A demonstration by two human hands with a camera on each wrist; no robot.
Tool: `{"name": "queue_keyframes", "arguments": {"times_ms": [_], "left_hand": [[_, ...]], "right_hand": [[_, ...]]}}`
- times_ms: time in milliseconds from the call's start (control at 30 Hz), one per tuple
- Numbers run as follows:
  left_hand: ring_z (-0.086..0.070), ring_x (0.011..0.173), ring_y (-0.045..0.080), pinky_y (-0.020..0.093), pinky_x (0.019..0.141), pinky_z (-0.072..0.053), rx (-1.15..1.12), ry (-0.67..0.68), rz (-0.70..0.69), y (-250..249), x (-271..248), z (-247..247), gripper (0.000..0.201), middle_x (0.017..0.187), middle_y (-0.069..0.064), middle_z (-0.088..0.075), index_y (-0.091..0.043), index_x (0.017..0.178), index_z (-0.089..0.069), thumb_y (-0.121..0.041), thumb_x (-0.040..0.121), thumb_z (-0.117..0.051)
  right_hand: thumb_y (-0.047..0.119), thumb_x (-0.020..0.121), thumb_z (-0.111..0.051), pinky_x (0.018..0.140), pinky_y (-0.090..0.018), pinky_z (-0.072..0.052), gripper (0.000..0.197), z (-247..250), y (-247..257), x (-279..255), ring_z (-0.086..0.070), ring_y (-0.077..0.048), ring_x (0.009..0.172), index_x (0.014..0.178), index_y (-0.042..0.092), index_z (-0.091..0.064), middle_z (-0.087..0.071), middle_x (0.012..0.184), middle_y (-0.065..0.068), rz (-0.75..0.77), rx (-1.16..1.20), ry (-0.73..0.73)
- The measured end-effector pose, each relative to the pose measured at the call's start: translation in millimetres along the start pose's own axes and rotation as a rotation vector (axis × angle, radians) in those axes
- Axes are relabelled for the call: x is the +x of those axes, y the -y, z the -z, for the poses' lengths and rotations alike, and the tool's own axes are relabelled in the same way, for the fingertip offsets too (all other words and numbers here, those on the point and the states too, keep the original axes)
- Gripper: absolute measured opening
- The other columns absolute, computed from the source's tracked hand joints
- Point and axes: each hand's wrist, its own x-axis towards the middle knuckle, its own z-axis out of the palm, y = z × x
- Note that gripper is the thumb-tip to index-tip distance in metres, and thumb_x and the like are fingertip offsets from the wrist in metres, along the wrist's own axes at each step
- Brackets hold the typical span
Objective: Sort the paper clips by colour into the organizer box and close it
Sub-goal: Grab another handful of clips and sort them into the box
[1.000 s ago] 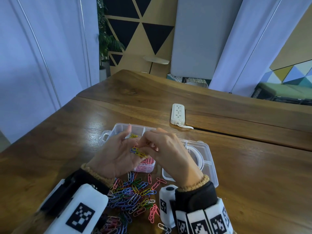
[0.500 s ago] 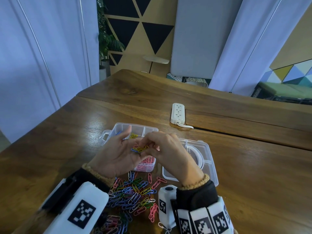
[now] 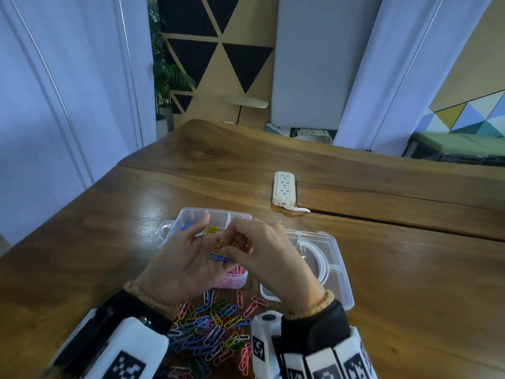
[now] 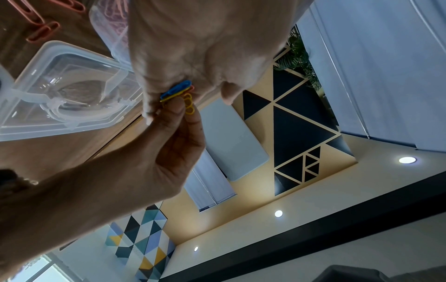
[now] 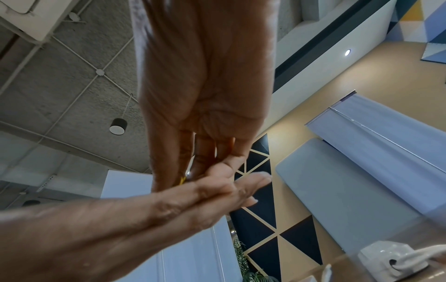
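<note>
Mid-sort, I'd say. Both hands are up over the organizer box [image 3: 188, 216], which sits open on the table [image 3: 382, 269] w/ its clear lid [image 3: 332, 265] flopped to the right. My left hand [image 3: 185, 258] lies palm-up w/ a small bunch of mixed clips [image 3: 220, 253] across the fingers: blue, yellow, maybe an orange one. My right hand [image 3: 269, 253] has thumb and fingertips pinched together on the yellow clips [image 4: 188, 102] in that bunch, teasing them away from the blue clip [image 4: 175, 91]; the left wrist view shows this best. Left fingers look loosely curled, cradling the bunch more than clamping it.

Box so far: pink clips [image 3: 232, 279] in the near compartment, a few yellow in a far one [image 3: 211, 229], blue [image 3: 187, 225] in the far-left. Can't tell about the other compartments, hands block them. The big unsorted pile [image 3: 216, 326] sits near me, between the wrists, so lots left; closing is a long way off.

Next move, as I judge it: pull the yellows free w/o dragging the blue along, carry them a short way far to the yellow compartment and drop. Then blue goes far-left. Clips hook each other, so a slow pull is needed.

A power strip [image 3: 284, 188] lies far-right, not involved.
</note>
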Motion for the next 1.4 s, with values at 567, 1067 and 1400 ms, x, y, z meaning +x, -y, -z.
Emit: {"name": "queue_keyframes", "arguments": {"times_ms": [567,1067,1400], "left_hand": [[-0.047,0.123,0.028,0.031,0.106,-0.028,-0.044,0.052,0.002,-1.4,2.6,1.5,0.092,0.133,0.023,-0.048,0.013,0.136,-0.037,-0.054,0.094,0.01],[-0.041,0.133,0.03,0.032,0.117,-0.021,-0.035,-0.077,0.031,-7.3,-1.4,2.7,0.073,0.141,0.027,-0.042,0.014,0.139,-0.031,-0.046,0.101,-0.014],[-0.04,0.135,0.031,0.037,0.116,-0.025,-0.038,-0.101,0.042,-8.7,-1.5,3.8,0.063,0.142,0.03,-0.04,0.016,0.137,-0.035,-0.037,0.103,-0.031]], "right_hand": [[0.015,0.078,-0.07,0.066,-0.018,-0.044,0.012,-0.4,-4.0,-0.2,-0.047,-0.001,0.069,0.089,0.017,-0.065,-0.057,0.078,0.009,-0.038,0.049,0.004],[0.016,0.078,-0.071,0.063,-0.009,-0.042,0.013,-1.0,-6.7,-1.5,-0.05,0.003,0.066,0.084,0.02,-0.061,-0.056,0.073,0.015,-0.055,0.122,-0.11],[0.005,0.076,-0.072,0.067,-0.021,-0.053,0.014,-2.0,-7.2,-1.1,-0.063,-0.008,0.07,0.08,0.014,-0.062,-0.066,0.076,0.002,-0.056,0.369,-0.185]]}}
